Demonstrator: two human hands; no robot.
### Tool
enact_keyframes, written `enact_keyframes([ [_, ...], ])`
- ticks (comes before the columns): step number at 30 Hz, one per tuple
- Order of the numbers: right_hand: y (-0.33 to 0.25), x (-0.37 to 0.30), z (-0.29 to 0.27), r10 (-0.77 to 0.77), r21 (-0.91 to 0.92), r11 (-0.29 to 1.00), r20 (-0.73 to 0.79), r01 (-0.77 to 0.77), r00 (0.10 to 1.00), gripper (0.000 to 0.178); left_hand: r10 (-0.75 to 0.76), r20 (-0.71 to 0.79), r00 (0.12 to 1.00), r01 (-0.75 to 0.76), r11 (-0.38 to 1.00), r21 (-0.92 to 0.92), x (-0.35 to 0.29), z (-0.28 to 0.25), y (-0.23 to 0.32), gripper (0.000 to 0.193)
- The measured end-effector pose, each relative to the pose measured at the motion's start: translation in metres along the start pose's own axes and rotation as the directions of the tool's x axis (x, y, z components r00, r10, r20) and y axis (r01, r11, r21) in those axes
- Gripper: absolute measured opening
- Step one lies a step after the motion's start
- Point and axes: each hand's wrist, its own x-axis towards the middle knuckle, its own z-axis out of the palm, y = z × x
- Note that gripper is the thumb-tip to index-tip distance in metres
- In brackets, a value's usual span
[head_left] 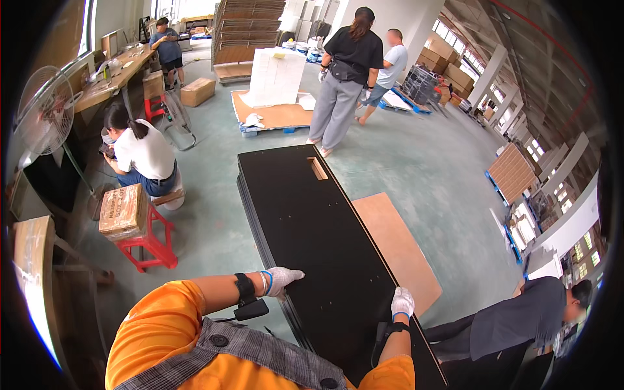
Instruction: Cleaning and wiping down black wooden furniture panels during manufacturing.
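A long black panel (312, 221) with a small rectangular cut-out near its far end tops a stack of like panels stretching away from me. My left hand (279, 279), in a white glove, rests on the panel's left edge with fingers pointing right. My right hand (402, 303), also gloved, grips the panel's right edge. Both wrists wear black bands, and my sleeves are orange.
A brown board (398, 250) lies on the floor right of the stack. A person in grey (520, 318) crouches at the lower right. A red stool with a cardboard box (123, 211) stands at left, beside a seated person (144, 156). Two people (351, 71) stand beyond near a pallet.
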Motion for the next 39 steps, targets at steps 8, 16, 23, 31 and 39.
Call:
enact_keyframes([
  [8, -0.001, -0.01, 0.006, 0.008, -0.02, 1.0, -0.014, -0.009, 1.0, 0.046, 0.062, 0.072, 0.995, -0.061, 0.998, -0.016, -0.021, -0.002, -0.007, 0.075],
  [16, 0.016, 0.012, 0.035, -0.181, -0.044, 0.983, -0.191, 0.176, 0.965, 0.041, 0.674, 0.475, 0.566, -0.424, 0.732, -0.533, 0.016, -0.111, -0.004, 0.064],
  [23, -0.031, -0.037, -0.006, -0.147, -0.29, 0.951, -0.106, 0.111, 0.983, 0.049, 0.754, 0.403, 0.518, -0.326, 0.61, -0.722, -0.11, -0.033, 0.038, 0.084],
  [31, 0.022, -0.109, 0.002, 0.012, -0.063, 0.998, -0.084, -0.017, 0.996, 0.068, 0.621, 0.39, 0.68, -0.679, 0.734, 0.014, -0.052, -0.041, 0.031, 0.074],
  [39, 0.194, -0.284, -0.027, 0.771, -0.039, 0.61, -0.199, -0.791, 0.605, 0.064, 0.538, 0.582, 0.61, -0.394, -0.431, 0.812, 0.017, -0.011, 0.012, 0.063],
])
